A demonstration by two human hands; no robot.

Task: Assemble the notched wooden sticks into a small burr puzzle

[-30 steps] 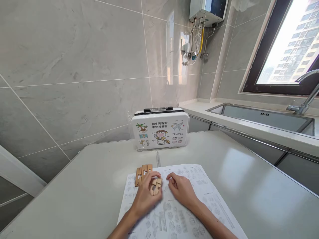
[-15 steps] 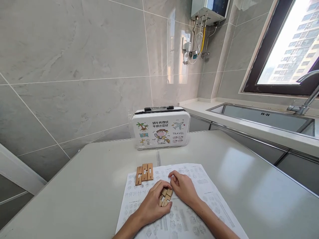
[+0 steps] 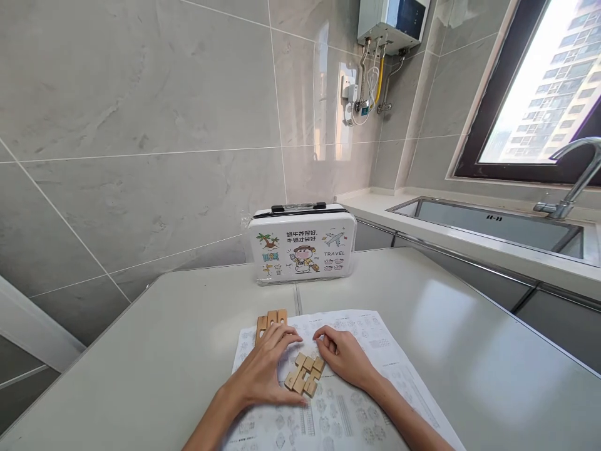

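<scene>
Small notched wooden puzzle blocks (image 3: 298, 379) lie grouped on a large printed sheet (image 3: 338, 413). My left hand (image 3: 265, 366) arches open at their left, thumb and fingers spread apart; it holds nothing. To the right of the blocks rests my right hand (image 3: 345, 354), its fingers curled in; whether anything is between the fingertips is hidden. Beyond my left hand lie flat wooden pieces with cut-outs (image 3: 272, 317), side by side at the sheet's far left corner and partly covered by that hand.
A white cartoon-printed case (image 3: 303, 247) in clear plastic stands at the back of the white table (image 3: 164, 351), near the tiled wall. On the right are a counter with a sink (image 3: 488, 219) and a faucet (image 3: 563, 203). A water heater (image 3: 392, 25) hangs above.
My left hand has let go of the blocks and moved left, opening. The blocks now show more fully on the sheet. My right hand has barely moved.
</scene>
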